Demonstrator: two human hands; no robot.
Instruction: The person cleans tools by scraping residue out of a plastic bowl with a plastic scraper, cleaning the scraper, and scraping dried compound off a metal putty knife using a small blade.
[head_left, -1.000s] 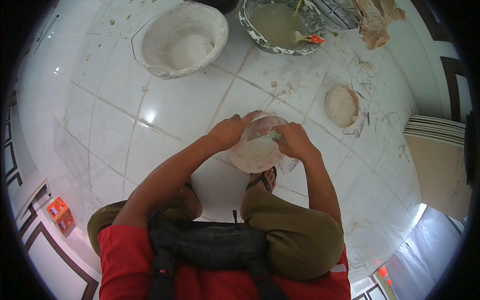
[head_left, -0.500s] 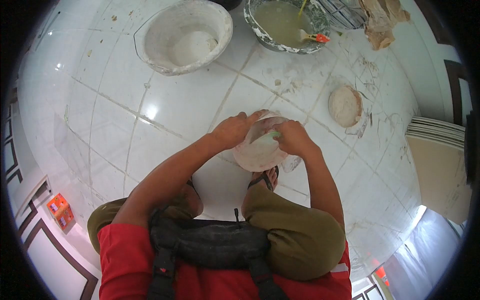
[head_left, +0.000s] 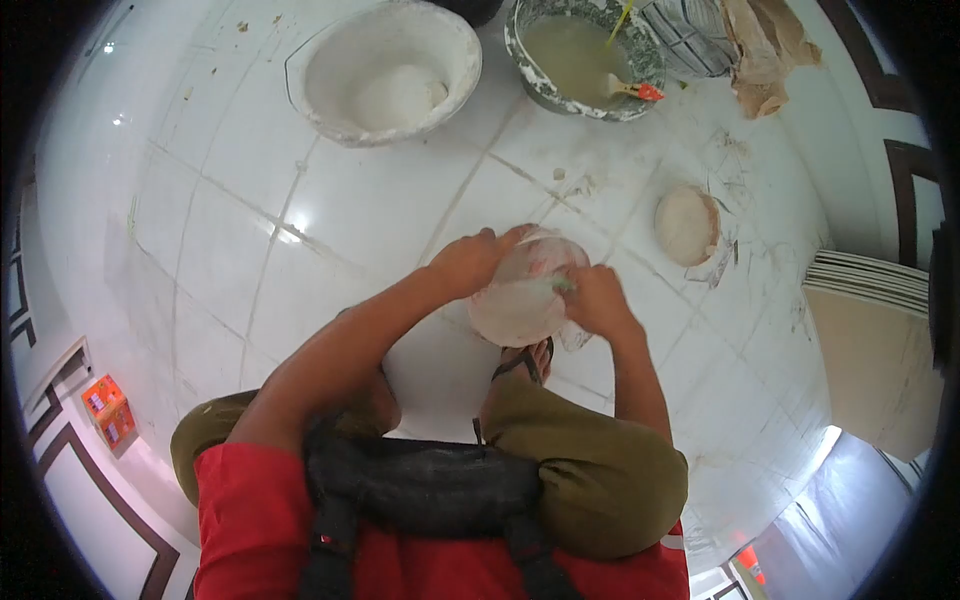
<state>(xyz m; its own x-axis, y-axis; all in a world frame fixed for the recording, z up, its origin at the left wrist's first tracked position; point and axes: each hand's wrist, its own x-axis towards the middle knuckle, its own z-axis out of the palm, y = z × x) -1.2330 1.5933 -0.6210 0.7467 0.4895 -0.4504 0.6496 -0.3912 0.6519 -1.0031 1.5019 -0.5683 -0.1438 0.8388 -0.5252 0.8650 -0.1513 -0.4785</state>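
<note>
A whitish, see-through plastic bowl [head_left: 515, 318] with residue on its wall is tilted on the floor just in front of my feet. My left hand [head_left: 478, 262] is closed on its upper left rim. Over the right side of the bowl, my right hand [head_left: 598, 302] is closed around a small green tool [head_left: 565, 285], which looks like a scraper. The tool's working end is blurred against the inside of the bowl. Something clear, perhaps plastic, sticks out under the bowl's right edge.
A bucket [head_left: 345, 128] crusted white stands at the back. Right of it is a dark basin [head_left: 530, 88] of cloudy water, holding a brush [head_left: 635, 90]. A round tub of pale powder [head_left: 688, 228] sits to the right. Stacked boards [head_left: 870, 350] lean at the far right.
My right hand has moved slightly down and right with the green tool, and less of the tool shows. The left hand stays on the rim. The whole view has shifted slightly.
</note>
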